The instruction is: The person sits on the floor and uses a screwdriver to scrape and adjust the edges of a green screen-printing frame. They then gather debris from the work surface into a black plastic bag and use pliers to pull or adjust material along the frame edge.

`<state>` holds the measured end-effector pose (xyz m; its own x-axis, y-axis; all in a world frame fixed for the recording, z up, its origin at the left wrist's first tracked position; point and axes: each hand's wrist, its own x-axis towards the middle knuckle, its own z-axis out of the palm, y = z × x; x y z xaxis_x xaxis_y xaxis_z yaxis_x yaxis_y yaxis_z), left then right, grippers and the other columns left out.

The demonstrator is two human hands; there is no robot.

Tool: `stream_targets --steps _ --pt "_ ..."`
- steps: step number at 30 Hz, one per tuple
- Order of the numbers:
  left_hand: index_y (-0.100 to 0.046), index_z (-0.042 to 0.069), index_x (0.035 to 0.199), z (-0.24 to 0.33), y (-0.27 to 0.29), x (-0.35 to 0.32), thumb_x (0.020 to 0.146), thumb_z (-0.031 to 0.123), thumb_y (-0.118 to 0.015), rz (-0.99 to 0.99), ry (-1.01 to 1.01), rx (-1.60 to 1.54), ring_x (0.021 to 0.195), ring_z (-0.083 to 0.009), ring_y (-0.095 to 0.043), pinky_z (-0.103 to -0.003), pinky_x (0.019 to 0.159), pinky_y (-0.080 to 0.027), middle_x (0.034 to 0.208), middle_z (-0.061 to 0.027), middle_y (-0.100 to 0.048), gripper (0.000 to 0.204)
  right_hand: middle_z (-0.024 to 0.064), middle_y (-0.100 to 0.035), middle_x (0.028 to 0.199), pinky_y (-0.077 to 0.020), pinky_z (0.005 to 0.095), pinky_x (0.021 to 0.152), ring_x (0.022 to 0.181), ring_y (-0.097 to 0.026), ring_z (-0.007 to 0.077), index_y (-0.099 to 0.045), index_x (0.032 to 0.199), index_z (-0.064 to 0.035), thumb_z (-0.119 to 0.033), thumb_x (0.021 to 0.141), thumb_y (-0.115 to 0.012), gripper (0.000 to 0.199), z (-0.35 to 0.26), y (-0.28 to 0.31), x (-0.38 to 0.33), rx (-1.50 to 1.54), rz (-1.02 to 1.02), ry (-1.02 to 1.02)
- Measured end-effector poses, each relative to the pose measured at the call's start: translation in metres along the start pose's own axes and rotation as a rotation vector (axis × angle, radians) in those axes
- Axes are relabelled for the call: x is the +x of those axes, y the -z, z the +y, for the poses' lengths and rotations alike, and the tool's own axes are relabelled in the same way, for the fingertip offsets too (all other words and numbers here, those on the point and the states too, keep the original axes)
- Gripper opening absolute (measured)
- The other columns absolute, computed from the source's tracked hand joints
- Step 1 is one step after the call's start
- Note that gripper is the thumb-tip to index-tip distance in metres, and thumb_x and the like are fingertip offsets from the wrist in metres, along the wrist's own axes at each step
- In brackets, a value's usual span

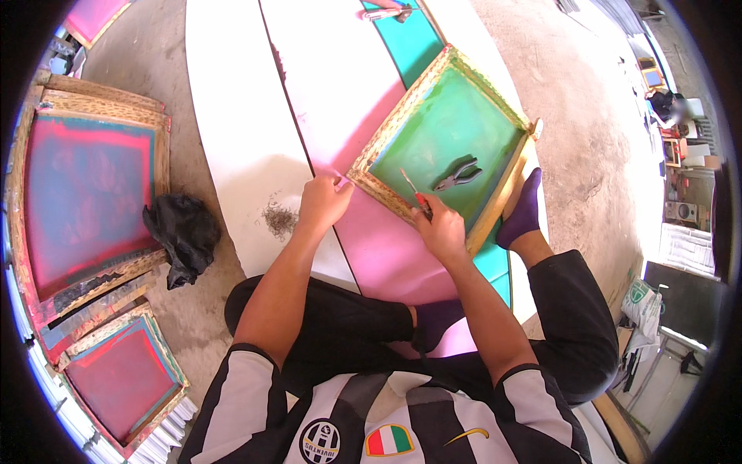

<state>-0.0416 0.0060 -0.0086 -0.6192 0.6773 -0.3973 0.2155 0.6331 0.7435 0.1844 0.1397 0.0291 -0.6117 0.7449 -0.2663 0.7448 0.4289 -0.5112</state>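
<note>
Head view, person seated on the floor. Both forearms enter from the lower edge and converge toward the frame's centre. The left hand [323, 199] lies palm down, fingers loosely curled, on the near corner of the green screen [448, 131], pressing on its wooden rim; it holds nothing. The right hand [442, 228] is closed around the red handle of a screwdriver [413, 190], whose thin shaft points up and left onto the rim's near side. The screen, one wooden frame with green mesh, sits tilted as a diamond right of centre, resting on a pink board [371, 232]. One pair of pliers [457, 175] lies on the mesh, just beside the screwdriver tip but apart from it. A small pile of dark scraps [279, 219] lies on the white board [232, 116] left of the left hand. One purple-socked foot [524, 210] touches the screen's lower right edge; the other is tucked under at lower centre. At the left edge, three red-meshed screens [85, 193] are stacked or leaning, with a black bag [182, 232] beside them. A teal strip [413, 42] runs toward the top centre. Bare concrete floor [587, 131] lies open to the upper right of the screen; the white board offers free surface at upper left.
</note>
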Motion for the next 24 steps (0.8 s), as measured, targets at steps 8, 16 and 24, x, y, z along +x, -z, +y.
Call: stream_targets --steps 8,16,24 --pt "-0.072 -0.002 0.118 0.018 -0.018 -0.016 0.095 0.035 -0.068 -0.166 0.012 -0.076 0.08 -0.0267 -0.075 -0.039 0.075 -0.055 0.089 -0.0183 -0.076 0.045 0.018 -0.075 0.09 -0.057 0.0518 0.066 0.079 -0.073 0.0421 -0.064 0.115 -0.0086 -0.027 0.095 -0.073 0.028 0.088 0.001 -0.039 -0.082 0.123 0.095" --pt "-0.069 -0.001 0.119 -0.002 -0.028 -0.013 0.09 0.023 -0.076 0.077 -0.146 -0.387 0.077 -0.0213 -0.074 -0.038 0.071 -0.056 0.098 -0.0129 -0.077 0.037 0.0215 -0.072 0.082 -0.0572 0.0546 0.066 0.077 -0.072 0.0444 -0.061 0.12 -0.009 -0.029 0.098 -0.069 0.03 0.04 -0.014 -0.058 0.032 0.009 0.11" --pt "-0.065 -0.005 0.129 -0.016 -0.027 -0.001 0.086 0.023 -0.081 0.073 -0.117 -0.14 0.087 -0.024 -0.075 -0.034 0.077 -0.057 0.104 -0.0167 -0.076 0.054 0.024 -0.071 0.082 -0.0555 0.0546 0.066 0.076 -0.071 0.0462 -0.064 0.117 -0.0054 -0.03 0.097 -0.07 0.032 0.008 -0.054 -0.072 0.134 0.011 0.098"
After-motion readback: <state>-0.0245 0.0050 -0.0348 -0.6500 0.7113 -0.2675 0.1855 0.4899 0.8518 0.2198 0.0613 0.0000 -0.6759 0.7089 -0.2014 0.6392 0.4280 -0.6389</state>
